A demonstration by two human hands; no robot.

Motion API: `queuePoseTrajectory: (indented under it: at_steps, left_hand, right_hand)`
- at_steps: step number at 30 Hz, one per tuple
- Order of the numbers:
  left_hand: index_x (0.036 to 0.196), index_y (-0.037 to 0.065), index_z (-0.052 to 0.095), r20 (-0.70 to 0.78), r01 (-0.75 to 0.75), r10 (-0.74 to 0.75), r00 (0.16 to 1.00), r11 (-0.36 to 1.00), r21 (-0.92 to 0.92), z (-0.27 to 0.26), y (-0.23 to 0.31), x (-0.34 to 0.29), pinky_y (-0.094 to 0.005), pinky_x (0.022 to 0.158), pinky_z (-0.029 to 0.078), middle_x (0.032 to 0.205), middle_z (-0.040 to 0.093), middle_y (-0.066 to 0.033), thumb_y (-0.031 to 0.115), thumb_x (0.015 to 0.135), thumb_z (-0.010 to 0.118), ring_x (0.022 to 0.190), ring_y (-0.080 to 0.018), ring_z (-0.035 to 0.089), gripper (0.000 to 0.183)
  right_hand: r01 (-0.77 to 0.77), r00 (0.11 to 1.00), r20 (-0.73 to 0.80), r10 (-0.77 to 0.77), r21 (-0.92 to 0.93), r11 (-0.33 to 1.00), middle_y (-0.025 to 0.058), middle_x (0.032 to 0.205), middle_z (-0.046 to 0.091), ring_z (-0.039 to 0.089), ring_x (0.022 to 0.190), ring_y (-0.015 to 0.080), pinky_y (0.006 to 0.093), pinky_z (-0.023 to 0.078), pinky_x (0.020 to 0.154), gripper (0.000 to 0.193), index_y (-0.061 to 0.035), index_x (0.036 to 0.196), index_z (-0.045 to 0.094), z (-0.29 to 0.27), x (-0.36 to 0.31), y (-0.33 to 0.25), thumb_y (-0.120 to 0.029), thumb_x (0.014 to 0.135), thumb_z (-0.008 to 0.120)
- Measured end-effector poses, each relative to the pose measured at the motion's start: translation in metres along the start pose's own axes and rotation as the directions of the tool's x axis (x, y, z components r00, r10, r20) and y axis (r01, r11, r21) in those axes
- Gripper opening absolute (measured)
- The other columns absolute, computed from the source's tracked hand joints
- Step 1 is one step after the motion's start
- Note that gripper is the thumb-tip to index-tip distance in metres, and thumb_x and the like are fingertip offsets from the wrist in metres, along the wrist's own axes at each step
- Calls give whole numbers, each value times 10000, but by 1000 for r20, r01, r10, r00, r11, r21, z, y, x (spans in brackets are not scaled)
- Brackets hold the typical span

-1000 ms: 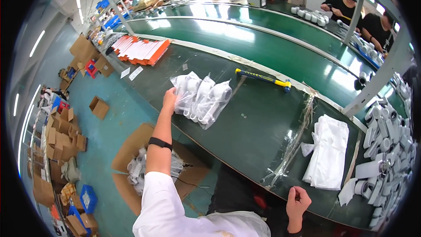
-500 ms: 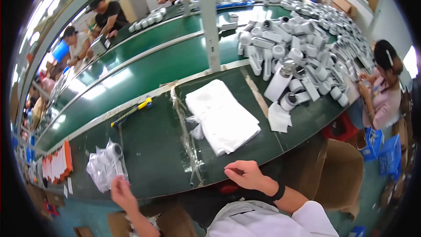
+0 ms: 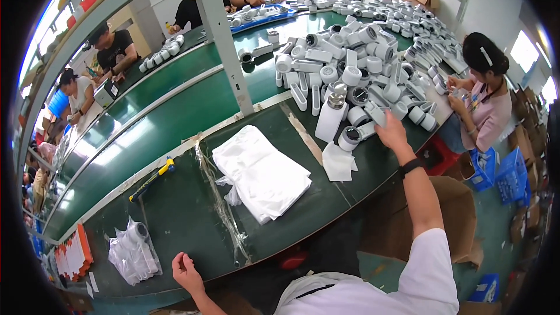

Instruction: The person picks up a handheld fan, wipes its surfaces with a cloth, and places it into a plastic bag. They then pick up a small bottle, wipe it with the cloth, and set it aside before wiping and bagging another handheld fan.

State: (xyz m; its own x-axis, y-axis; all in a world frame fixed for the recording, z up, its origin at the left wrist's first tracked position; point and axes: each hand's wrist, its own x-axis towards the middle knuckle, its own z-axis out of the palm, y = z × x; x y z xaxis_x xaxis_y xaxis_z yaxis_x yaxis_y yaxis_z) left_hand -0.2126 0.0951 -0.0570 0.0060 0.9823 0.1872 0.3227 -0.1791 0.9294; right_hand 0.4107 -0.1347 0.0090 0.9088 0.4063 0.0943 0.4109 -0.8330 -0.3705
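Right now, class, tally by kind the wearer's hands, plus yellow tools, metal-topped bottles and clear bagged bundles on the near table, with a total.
Left hand plus right hand: 2
Yellow tool: 1
Metal-topped bottle: 1
Clear bagged bundle: 1
Total: 5

We list, by the stack (image 3: 259, 178) of white sheeting, one:
Left of the stack: one tool (image 3: 150, 181), one bagged bundle (image 3: 134, 255), one orange-edged pile (image 3: 74, 254), two slips (image 3: 93, 282).
Right of the stack: one bottle (image 3: 331, 121), one paper scrap (image 3: 339, 164), one heap (image 3: 350, 73) of grey parts, too many for us to number; blue crates (image 3: 513, 176), at least three.
Our hands: two, left hand (image 3: 186, 271) and right hand (image 3: 391, 131), one either side of the stack.
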Motion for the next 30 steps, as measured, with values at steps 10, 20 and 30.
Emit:
queuePoseTrajectory:
  at_steps: [10,20,30]
  left_hand:
    - [1025,-27,612,-13,37,-37,999,998,-57,4,3,-3,-199,604,442,846,607,-30,73,935,575,707,-71,544,139]
    - [1287,10,454,471,99,274,839,773,-627,95,131,-48,-346,695,551,973,635,-142,224,897,639,815,-226,641,482]
    - [1435,74,222,815,640,156,559,543,-543,130,154,-83,-442,985,467,1354,476,-218,143,870,640,1200,-320,533,705]
  right_hand:
    - [146,945,-328,0,420,896,144,1010,612,606,947,284,357,481,838,545,17,1252,478,-26,-59,3,-167,782,683]
    - [-195,905,284,-318,939,284,28,861,605,573,651,79,224,482,571,496,9,1194,489,-12,-256,-116,19,751,711]
    - [-160,754,308,-580,943,292,89,1011,638,624,881,125,263,518,730,502,16,1220,470,23,-320,-163,-79,802,729]
